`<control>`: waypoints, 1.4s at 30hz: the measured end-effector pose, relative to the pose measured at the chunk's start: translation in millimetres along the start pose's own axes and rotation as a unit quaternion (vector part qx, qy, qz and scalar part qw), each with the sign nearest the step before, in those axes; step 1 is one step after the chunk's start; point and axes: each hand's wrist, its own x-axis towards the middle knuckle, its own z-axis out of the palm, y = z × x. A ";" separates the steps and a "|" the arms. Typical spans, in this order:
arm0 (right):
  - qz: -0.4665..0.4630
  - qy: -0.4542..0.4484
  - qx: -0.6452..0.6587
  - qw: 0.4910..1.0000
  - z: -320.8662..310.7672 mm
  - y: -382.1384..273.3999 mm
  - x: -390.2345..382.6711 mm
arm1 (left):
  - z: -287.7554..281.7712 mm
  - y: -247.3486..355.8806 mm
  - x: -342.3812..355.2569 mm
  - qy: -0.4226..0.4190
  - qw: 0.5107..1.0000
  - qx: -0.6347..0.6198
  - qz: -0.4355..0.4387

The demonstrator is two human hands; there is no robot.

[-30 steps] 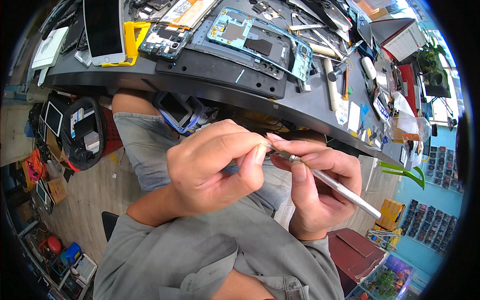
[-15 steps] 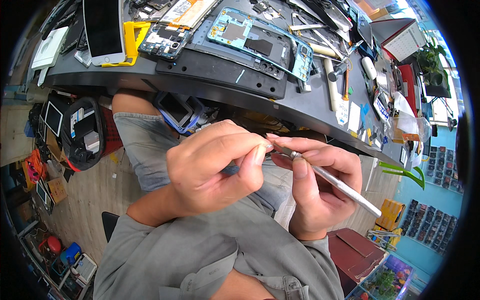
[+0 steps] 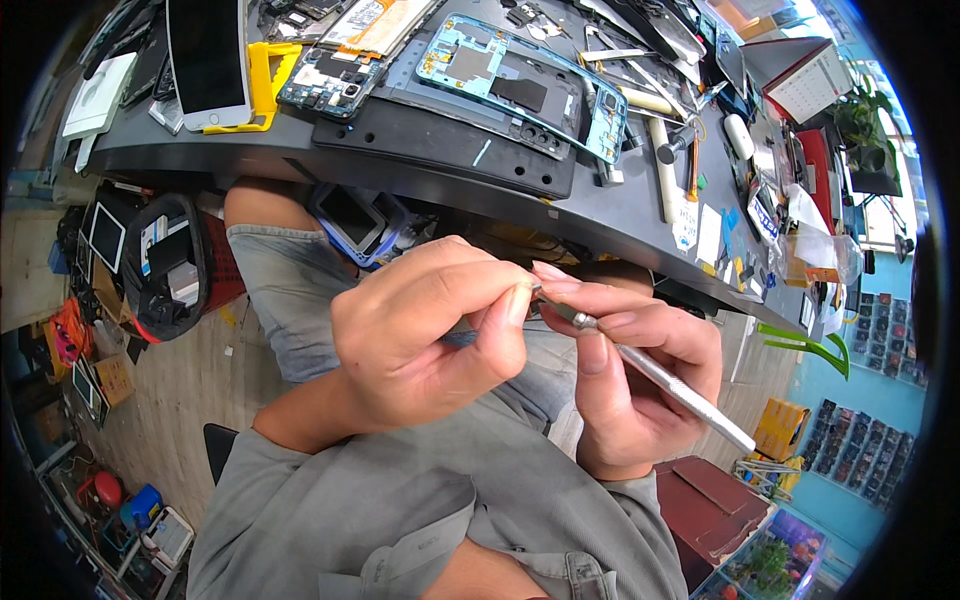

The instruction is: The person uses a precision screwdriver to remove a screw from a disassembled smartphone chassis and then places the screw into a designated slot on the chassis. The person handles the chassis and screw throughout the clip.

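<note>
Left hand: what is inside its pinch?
At the pinch of the left hand, a tiny shiny bit shows beside the silver tool in the right hand. Thumb and forefinger cover the rest; whether it belongs to the tool cannot be told.

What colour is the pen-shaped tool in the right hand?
The pen-shaped tool is metallic silver; the head view shows it best.

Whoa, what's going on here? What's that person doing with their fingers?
The person's right hand grips a slim silver tool. The left hand has its thumb and forefinger pinched together near the tool's front end; whatever is between them is too small to make out. Both hands are above the person's lap. In front, a blue phone frame lies on the cluttered desk, with nobody touching it.
</note>
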 end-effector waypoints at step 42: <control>0.008 0.000 -0.033 0.999 -0.7 -3.3 -0.7 | -0.7 0.6 0.9 -0.002 1.000 -0.023 -0.009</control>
